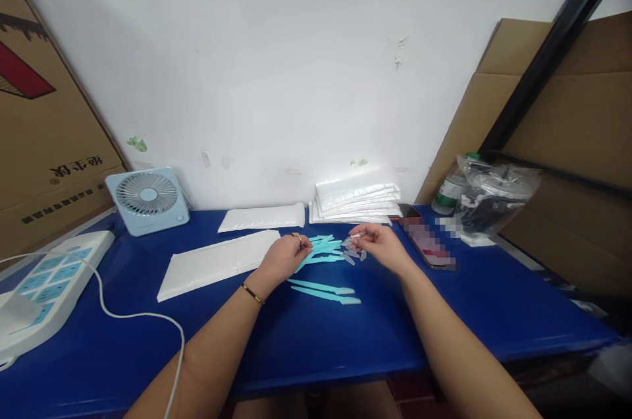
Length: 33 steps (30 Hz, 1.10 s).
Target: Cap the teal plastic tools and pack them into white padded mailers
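Observation:
A pile of teal eyebrow razors (323, 249) lies on the blue table between my hands. My left hand (286, 255) is at the pile's left edge, its fingertips closed on a razor that is mostly hidden. To the right of the pile lie several small clear blade caps (349, 259). Above them, my right hand (378, 246) pinches a small pale blade cap (355, 236) between thumb and finger. Nearer to me, two eyebrow razors (320, 292) with pale covers over their blade ends lie side by side, apart from the pile.
White padded packets are stacked (353, 201) by the wall; one packet (261, 217) lies beside them, another (212, 264) left of my hand. A phone (428, 244), bottle (447, 192) and bagged item (488, 201) stand right. A fan (147, 198) and power strip (59, 284) with cable are left.

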{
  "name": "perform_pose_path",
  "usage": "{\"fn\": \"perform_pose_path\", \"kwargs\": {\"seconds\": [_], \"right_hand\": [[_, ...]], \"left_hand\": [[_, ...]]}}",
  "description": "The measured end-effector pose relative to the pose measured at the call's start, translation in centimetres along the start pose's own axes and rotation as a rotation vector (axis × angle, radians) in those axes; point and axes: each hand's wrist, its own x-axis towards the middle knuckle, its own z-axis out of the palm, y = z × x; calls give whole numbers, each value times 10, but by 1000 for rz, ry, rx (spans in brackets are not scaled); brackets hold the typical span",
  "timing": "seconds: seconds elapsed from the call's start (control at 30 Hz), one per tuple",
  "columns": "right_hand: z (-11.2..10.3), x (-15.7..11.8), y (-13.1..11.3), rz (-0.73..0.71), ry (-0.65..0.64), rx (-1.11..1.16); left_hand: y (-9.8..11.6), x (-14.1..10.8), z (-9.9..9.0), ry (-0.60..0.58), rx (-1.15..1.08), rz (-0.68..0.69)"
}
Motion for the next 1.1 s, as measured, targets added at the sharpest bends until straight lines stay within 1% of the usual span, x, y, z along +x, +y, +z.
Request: {"fn": "perform_pose_path", "kwargs": {"seconds": [0.13,0.27,0.37,0.57,0.73,0.9,1.03,1.1], "right_hand": [[0,0,-1,-39,8,-39],[1,0,-1,-67,51,20],[1,0,0,-60,65,10],[-1,1,2,2,75,8],[-3,1,-3,-13,73,21],[-4,1,-4,-1,29,-2],[2,-1,-6,32,-32,19],[6,-2,-7,51,-79,46]], "left_hand": [[2,0,-1,-8,-5,-6],[3,-1,0,-23,-17,1],[2,-1,0,-36,-27,-7],[1,-1,0,-18,-15,-17],[2,-1,-1,-18,-12,-11],[2,-1,-1,-29,-8,-8],[4,-1,-1,-23,-19,11],[7,-2,-1,-41,-40,30]]}}
